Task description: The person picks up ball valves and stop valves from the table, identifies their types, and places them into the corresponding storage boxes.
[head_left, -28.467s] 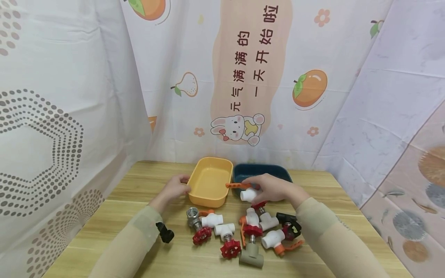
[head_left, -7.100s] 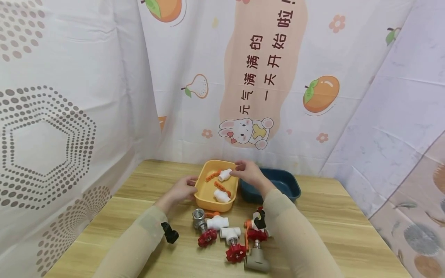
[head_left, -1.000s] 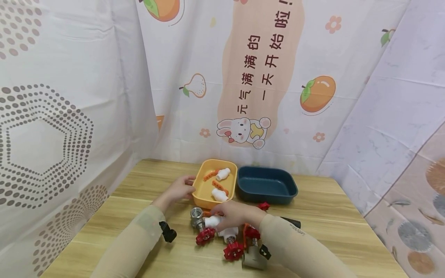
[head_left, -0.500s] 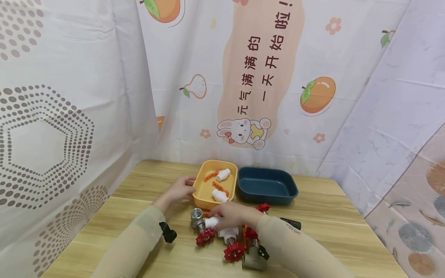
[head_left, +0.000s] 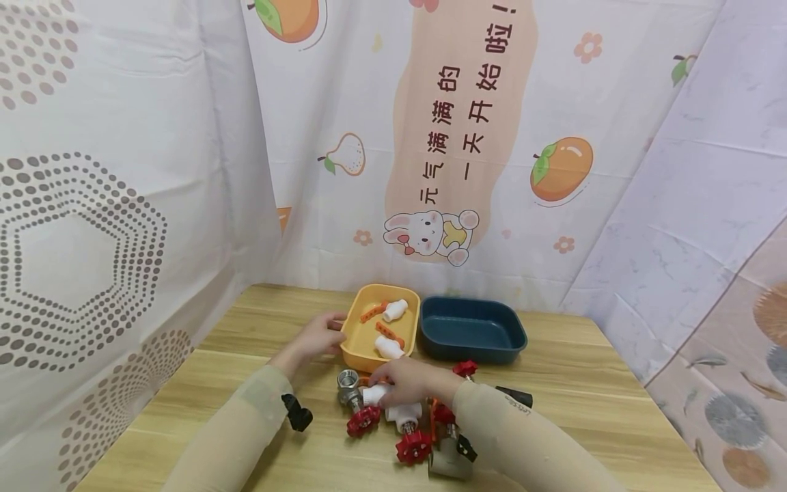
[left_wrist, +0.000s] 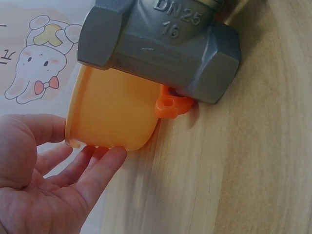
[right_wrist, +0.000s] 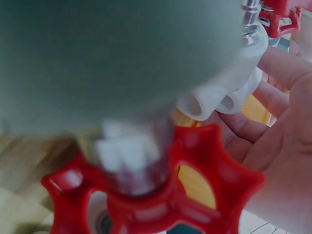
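My left hand (head_left: 316, 335) rests its fingertips against the left wall of the yellow bin (head_left: 355, 350). In the left wrist view those fingers are mostly straight along the bin's side. Inside it lie two white ball valves with orange levers, the far one (head_left: 395, 309) and the near one (head_left: 389, 347). Just in front of the bin, my right hand (head_left: 408, 379) pinches another white ball valve (head_left: 372, 395), partly hidden under the fingers. A metal valve (head_left: 348, 389) with a red handwheel (head_left: 363, 421) stands left of it. A white tee valve (head_left: 404, 414) lies under the right hand.
A dark blue bin (head_left: 473, 350) stands right of the yellow one. Beneath the right forearm are a grey valve (head_left: 449, 459), partly hidden, and a red handwheel (head_left: 465, 369). A black cylindrical piece (head_left: 515, 396) pokes out beyond the sleeve. Patterned curtains (head_left: 344, 225) enclose the table.
Two ball valves have gone into the yellow bin since the oldest frame. From that bin's right rim, my right hand has come down to the valve in front. Little moves in the last second.
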A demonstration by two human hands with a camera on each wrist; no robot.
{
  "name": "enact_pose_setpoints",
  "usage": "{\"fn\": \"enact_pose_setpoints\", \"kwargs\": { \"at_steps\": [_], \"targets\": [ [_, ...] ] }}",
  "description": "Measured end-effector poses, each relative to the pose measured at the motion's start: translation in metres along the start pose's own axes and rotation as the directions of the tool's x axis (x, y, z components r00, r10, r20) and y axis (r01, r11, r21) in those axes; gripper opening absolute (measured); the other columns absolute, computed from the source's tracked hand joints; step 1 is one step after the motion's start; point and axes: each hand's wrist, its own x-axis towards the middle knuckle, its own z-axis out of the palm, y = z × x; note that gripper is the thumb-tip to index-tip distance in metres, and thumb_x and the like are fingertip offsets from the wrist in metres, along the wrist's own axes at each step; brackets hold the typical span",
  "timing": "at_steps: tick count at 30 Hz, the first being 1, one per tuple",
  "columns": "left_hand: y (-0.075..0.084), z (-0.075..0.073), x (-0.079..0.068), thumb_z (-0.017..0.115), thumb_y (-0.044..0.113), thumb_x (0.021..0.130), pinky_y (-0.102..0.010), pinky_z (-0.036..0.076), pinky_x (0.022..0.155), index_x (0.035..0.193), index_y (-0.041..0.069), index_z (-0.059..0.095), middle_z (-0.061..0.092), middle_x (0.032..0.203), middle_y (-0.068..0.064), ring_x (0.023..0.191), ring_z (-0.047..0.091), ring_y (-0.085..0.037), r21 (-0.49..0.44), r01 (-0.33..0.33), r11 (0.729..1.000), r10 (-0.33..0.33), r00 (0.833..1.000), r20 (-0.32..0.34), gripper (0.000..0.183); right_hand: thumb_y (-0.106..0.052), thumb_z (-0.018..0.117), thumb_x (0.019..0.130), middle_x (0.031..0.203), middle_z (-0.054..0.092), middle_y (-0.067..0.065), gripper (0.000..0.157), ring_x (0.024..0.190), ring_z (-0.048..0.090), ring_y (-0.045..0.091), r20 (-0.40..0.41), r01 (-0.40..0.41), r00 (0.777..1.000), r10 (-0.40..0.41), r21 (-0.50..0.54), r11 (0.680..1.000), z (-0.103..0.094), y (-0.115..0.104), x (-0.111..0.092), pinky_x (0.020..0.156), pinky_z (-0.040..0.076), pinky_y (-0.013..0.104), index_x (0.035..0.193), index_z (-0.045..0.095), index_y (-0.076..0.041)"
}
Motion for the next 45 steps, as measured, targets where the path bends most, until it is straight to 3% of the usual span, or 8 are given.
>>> {"fn": "enact_pose_setpoints", "kwargs": {
  "at_steps": [11, 20, 27, 45],
  "targets": [
    [-0.003, 0.001, 0.002, 0.061, -0.002, 0.095, -0.043, 0.061, 0.08, 0.147, -0.004, 0.045, 0.052, 0.134, -0.031, 0.104, 0.065, -0.034, -0.001, 0.012, 1.0, -0.012, 1.0, -0.016, 0.054, -0.028, 0.079, 0.089, 0.097, 0.064, -0.014, 0.032, 0.083, 0.055, 0.008, -0.003, 0.025, 1.0, -0.025, 0.019, 1.0, -0.002, 0.0, -0.002, 0.077, 0.047, 0.024, 0.12, 0.072, -0.023],
    [-0.002, -0.001, 0.0, 0.058, -0.004, 0.095, -0.046, 0.061, 0.08, 0.15, -0.008, 0.039, 0.047, 0.136, -0.036, 0.11, 0.063, -0.043, -0.018, -0.018, 1.0, 0.018, 1.0, 0.022, 0.058, -0.029, 0.078, 0.089, 0.085, 0.06, -0.012, 0.033, 0.079, 0.053, 0.007, -0.021, 0.014, 1.0, -0.013, 0.071, 0.997, -0.009, 0.005, -0.009, 0.072, 0.045, 0.024, 0.121, 0.073, -0.021],
    [-0.001, -0.001, 0.002, 0.057, -0.003, 0.096, -0.044, 0.061, 0.081, 0.151, -0.007, 0.038, 0.047, 0.137, -0.036, 0.111, 0.062, -0.042, -0.014, -0.009, 1.0, 0.009, 1.0, 0.022, 0.058, -0.03, 0.077, 0.091, 0.079, 0.059, -0.011, 0.032, 0.076, 0.053, 0.007, -0.018, 0.023, 1.0, -0.022, 0.089, 0.996, -0.014, 0.006, -0.015, 0.068, 0.044, 0.024, 0.122, 0.072, -0.023],
    [0.001, 0.001, -0.001, 0.057, -0.002, 0.096, -0.049, 0.06, 0.082, 0.15, -0.008, 0.038, 0.047, 0.136, -0.036, 0.11, 0.063, -0.041, -0.001, -0.005, 1.0, 0.005, 1.0, 0.018, 0.058, -0.03, 0.077, 0.09, 0.104, 0.065, -0.015, 0.031, 0.09, 0.058, 0.007, -0.046, 0.025, 0.999, -0.019, 0.15, 0.988, -0.026, 0.011, -0.033, 0.08, 0.05, 0.027, 0.121, 0.074, -0.025]
  ]
}}
